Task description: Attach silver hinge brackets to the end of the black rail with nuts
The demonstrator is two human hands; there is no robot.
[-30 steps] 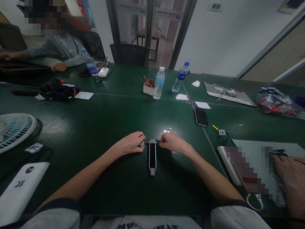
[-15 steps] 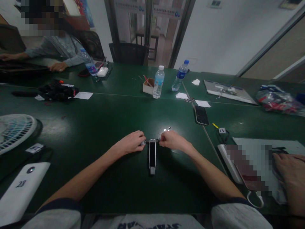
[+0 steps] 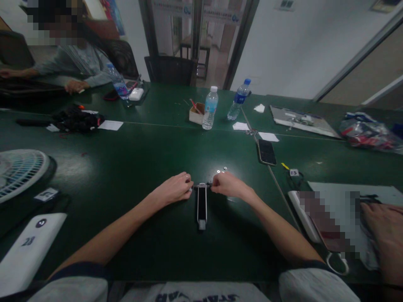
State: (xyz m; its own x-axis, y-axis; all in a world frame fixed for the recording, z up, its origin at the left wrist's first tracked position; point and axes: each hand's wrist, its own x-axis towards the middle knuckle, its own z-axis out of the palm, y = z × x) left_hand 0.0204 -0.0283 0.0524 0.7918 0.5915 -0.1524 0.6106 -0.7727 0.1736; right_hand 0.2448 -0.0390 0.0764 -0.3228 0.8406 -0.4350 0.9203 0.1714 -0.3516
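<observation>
A long black device with silver ends (image 3: pixel 201 204) lies lengthwise on the green table (image 3: pixel 135 167) in front of me. My left hand (image 3: pixel 174 188) rests at its far end on the left, fingers curled and pinched on a small silver part there. My right hand (image 3: pixel 228 185) is on the other side of that far end, fingers pinched on the thin metal pin that crosses it. Small shiny washers (image 3: pixel 221 170) lie just beyond my right hand.
A phone (image 3: pixel 266 152), two water bottles (image 3: pixel 209 108), a small box (image 3: pixel 196 114), papers and a tray sit farther out. A fan (image 3: pixel 19 170) and white pack (image 3: pixel 27 251) are at left. Another person's hand (image 3: pixel 382 224) rests at right; someone sits at far left.
My left fingers have closed in slightly over the small silver part at the device's far end. The right hand and the device stay in place.
</observation>
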